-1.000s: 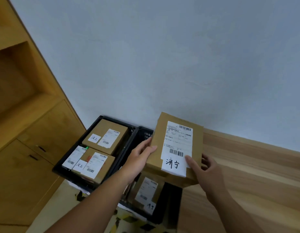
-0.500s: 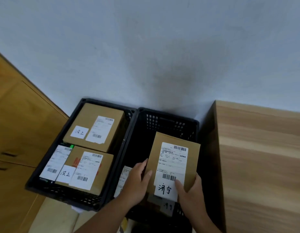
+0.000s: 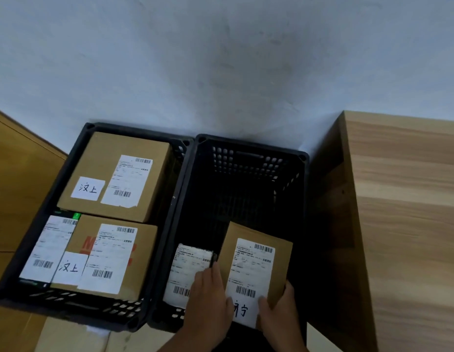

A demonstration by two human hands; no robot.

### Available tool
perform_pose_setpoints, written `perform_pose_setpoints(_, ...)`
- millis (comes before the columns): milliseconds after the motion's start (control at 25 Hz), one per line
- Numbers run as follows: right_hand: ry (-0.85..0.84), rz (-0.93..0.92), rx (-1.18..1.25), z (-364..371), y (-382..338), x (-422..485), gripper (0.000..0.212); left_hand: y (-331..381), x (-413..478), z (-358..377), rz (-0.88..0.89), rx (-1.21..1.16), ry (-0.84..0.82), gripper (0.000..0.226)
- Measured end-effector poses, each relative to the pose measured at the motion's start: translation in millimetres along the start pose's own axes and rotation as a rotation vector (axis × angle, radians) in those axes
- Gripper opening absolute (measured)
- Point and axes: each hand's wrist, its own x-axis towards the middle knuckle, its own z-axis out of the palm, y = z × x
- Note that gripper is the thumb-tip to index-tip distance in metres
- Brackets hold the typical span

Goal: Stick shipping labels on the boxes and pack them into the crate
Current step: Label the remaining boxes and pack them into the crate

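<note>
I hold a brown cardboard box (image 3: 256, 265) with a white shipping label and a handwritten tag, low inside the right black crate (image 3: 248, 158). My left hand (image 3: 208, 303) grips its left edge and my right hand (image 3: 279, 311) grips its lower right corner. Another labelled box (image 3: 187, 270) lies in the same crate just left of it, partly hidden by my left hand. The far half of this crate is dark and I cannot make out anything there.
A second black crate (image 3: 76, 153) on the left holds three labelled boxes, the back one (image 3: 114, 174) on top. A wooden table (image 3: 404, 212) stands at the right, a wooden cabinet (image 3: 15, 186) at the left, a pale wall behind.
The box has gone from above the table edge down into the right crate with both hands still on it. My view has tilted downward over the crates.
</note>
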Motion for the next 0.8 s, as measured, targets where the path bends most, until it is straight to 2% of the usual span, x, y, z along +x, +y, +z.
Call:
perform_pose_setpoints(80,0.015,0.009,-0.015,-3.2,-5.1,-0.8,0.084,4.9,4.2,-4.9,-0.027,-0.009,0.058,0.062)
perform_pose_setpoints(200,0.006,-0.016,-0.076,-10.1,-15.2,-0.8,0.081,14.1,8.8,-13.1,-0.033,0.01,0.019,0.038)
perform_pose_setpoints(320,-0.002,-0.011,-0.136,-13.3,-18.0,-3.0,0.076,20.4,8.4,-9.3,-0.042,0.072,-0.038,0.048)
perform_pose_setpoints(480,-0.044,0.017,-0.174,-16.2,-14.3,-12.0,0.083,23.8,-2.4,-4.5,-0.06,0.154,-0.116,0.066)
perform_pose_setpoints(560,-0.078,0.019,-0.204,-22.3,-17.9,-18.7,0.082,24.6,-5.0,-11.1,-0.06,0.154,-0.092,0.056)
perform_pose_setpoints(640,-0.087,-0.004,-0.211,-32.1,-24.6,-29.7,0.073,27.9,-12.9,-26.0,-0.056,0.13,-0.038,0.043)
perform_pose_setpoints(720,-0.101,-0.061,-0.24,-51.3,-39.3,-50.6,0.068,34.8,-25.7,-46.1,-0.028,0.156,-0.038,0.044)
perform_pose_setpoints(800,-0.126,-0.071,-0.283,-79.9,-59.4,-79.9,0.075,45.7,-39.1,-66.2,0.001,0.178,-0.04,0.051)
